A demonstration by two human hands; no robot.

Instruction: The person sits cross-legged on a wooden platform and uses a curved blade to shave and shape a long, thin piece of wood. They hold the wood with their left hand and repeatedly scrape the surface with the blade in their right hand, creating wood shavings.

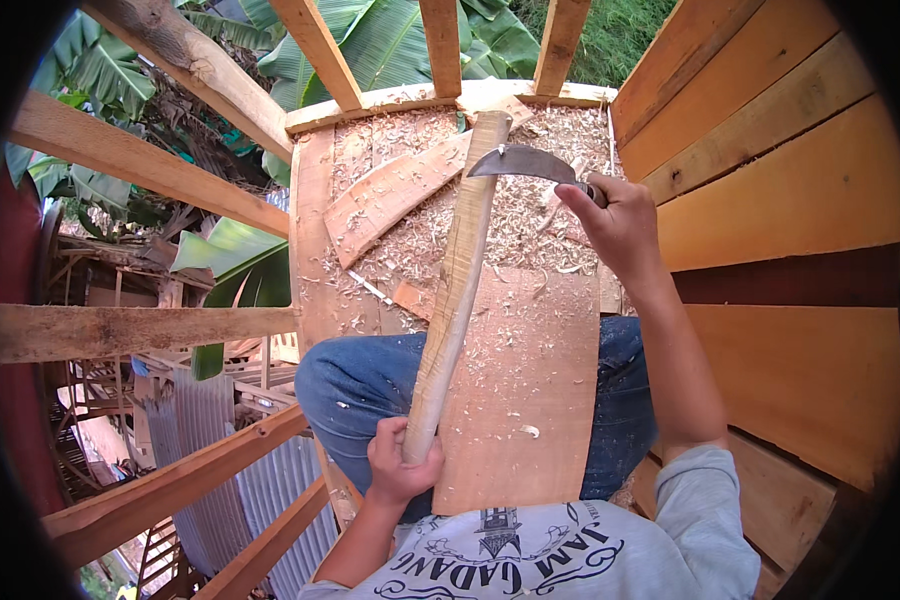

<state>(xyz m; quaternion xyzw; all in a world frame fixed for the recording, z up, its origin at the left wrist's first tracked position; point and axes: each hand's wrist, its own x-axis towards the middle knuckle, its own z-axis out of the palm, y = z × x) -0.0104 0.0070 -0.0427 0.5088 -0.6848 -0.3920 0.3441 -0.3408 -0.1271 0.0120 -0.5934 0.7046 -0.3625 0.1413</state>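
My left hand (402,468) is wrapped round the near end of a long, pale wooden stick (457,270), which slants up and away from me. In my right hand (618,222) is the handle of a sickle with a dark curved blade (530,163). The blade crosses the stick near its far end, its tip reaching the stick's left edge. Beneath the stick, a flat wooden board (530,400) lies across my lap, sprinkled with shavings. My fingers hide most of the sickle's handle.
Curled wood shavings (530,235) cover the plank floor ahead. A loose plank (395,200) lies left of the stick's far part. Wooden rails (140,332) stand at the left and front, with a plank wall (780,180) on the right. Beyond the rails are banana leaves (390,50) and corrugated sheets (195,430).
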